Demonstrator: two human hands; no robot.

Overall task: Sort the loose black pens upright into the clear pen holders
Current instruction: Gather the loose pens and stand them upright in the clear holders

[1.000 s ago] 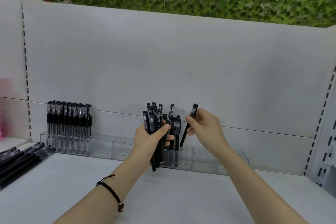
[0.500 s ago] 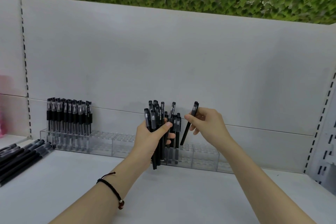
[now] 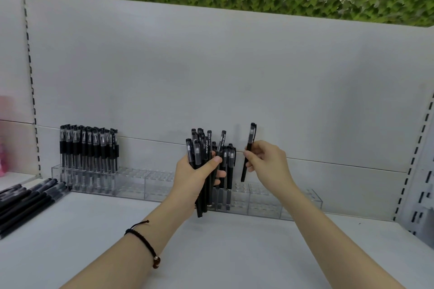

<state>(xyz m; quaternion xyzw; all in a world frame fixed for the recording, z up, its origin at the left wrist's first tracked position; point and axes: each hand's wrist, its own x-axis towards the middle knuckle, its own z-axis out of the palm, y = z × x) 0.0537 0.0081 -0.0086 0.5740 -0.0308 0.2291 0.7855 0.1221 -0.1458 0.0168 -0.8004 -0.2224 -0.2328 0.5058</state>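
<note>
Swung nearly upright since earlier, the single pen (image 3: 249,150) is hanging pinched in the right hand (image 3: 266,163) above the clear pen holder (image 3: 265,203) while the left hand (image 3: 193,177) is gripping the pen bundle (image 3: 207,148); lowering it plumb into a free hole is looking best.

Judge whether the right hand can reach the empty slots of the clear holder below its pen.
Probably yes: the right hand holds its pen above the clear holder, whose slots there look empty, and the bundle in the left hand sits aside.
</note>
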